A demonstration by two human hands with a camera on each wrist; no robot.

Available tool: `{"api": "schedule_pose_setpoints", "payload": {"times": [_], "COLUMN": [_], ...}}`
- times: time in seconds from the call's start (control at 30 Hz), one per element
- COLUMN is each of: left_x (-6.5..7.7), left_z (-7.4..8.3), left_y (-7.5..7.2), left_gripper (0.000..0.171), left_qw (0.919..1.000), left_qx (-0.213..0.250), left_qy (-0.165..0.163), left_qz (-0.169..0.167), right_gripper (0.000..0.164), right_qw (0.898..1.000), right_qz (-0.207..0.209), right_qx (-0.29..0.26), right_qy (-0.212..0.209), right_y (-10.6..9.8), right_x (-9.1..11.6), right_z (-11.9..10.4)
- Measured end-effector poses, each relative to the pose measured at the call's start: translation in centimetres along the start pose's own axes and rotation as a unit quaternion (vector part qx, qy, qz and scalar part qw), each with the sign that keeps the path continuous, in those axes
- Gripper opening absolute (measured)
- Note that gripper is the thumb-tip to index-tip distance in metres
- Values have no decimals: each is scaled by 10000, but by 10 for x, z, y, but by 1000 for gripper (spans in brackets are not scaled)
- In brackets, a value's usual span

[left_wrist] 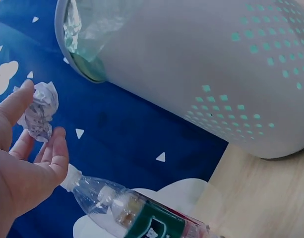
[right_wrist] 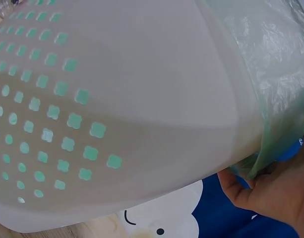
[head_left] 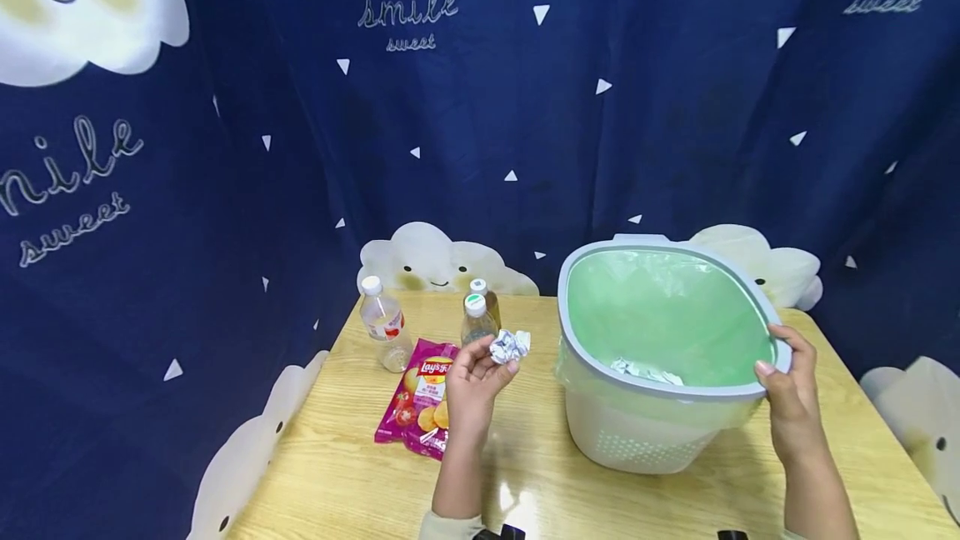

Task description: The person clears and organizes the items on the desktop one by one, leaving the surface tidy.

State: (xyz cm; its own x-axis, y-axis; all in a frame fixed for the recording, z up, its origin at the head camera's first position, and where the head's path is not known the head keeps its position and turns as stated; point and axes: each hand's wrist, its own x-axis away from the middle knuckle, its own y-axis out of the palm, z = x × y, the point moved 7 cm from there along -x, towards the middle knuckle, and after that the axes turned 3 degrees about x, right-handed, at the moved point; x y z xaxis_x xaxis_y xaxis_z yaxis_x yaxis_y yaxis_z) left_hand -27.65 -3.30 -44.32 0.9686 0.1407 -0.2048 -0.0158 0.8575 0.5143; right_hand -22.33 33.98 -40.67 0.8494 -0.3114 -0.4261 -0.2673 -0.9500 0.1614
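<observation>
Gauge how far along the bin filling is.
Done, apparently: some white crumpled paper lies inside the bin.
In hand: the left hand holds a paper ball outside the bin; the right hand grips the bin's edge.
Left, probably: the chip bag and three bottles on the table, if they're meant to go in.

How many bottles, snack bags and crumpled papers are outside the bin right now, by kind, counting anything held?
Bottles: 3
Snack bag: 1
Crumpled paper, held in the left hand: 1
Total: 5
</observation>
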Motion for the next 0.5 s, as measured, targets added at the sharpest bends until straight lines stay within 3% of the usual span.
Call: {"api": "schedule_pose_setpoints", "payload": {"times": [0.5], "left_x": [-7], "left_z": [12], "left_y": [23], "left_gripper": [45], "left_qw": [9999], "left_qx": [15], "left_qy": [-78], "left_qz": [-137], "right_gripper": [47], "right_qw": [10000], "right_qz": [35], "right_qx": [90], "right_qy": [7], "right_y": [4], "right_x": [-8], "right_z": [1]}}
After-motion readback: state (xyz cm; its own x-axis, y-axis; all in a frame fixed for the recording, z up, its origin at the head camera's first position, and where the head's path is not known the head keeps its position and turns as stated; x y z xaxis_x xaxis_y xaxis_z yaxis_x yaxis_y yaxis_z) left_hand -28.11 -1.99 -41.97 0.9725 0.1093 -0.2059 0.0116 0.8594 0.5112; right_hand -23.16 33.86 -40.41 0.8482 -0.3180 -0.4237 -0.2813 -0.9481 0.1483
